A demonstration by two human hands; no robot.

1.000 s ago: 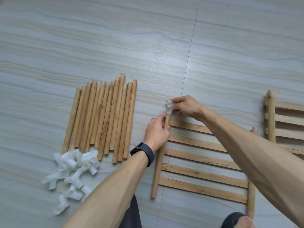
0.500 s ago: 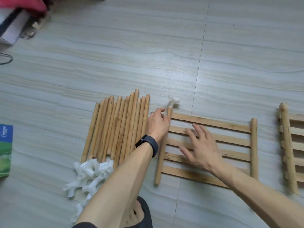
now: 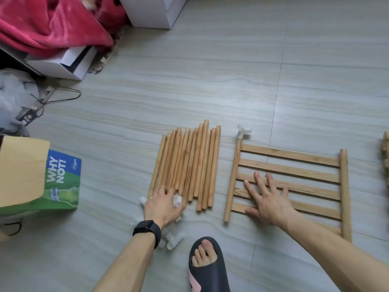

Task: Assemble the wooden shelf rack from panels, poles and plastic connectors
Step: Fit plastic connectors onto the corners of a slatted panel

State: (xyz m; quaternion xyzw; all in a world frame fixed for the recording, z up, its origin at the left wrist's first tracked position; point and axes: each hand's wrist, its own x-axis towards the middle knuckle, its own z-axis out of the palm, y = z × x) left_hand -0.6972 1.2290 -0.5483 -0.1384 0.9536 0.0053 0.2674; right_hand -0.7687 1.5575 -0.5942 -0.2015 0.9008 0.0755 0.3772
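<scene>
A slatted wooden panel (image 3: 294,156) lies flat on the floor with a round pole along each side. A white plastic connector (image 3: 243,131) caps the far end of its left pole (image 3: 232,180). My right hand (image 3: 268,200) rests flat on the slats with its fingers spread. To the left lies a row of several loose wooden poles (image 3: 189,163). At their near ends sits a pile of white connectors (image 3: 173,241), mostly hidden under my left hand (image 3: 163,206), whose fingers and thumb curl round one connector (image 3: 177,200).
My foot in a dark slipper (image 3: 207,268) stands just in front of the poles. A second panel (image 3: 386,159) shows at the right edge. A green and blue cardboard box (image 3: 61,178), a red blanket (image 3: 48,24), white boxes (image 3: 151,11) and a plastic bag (image 3: 14,95) crowd the left.
My left hand left the panel's pole and moved down to the connector pile. My right hand stayed flat on the slats. The view tilted up, showing the clutter at the left.
</scene>
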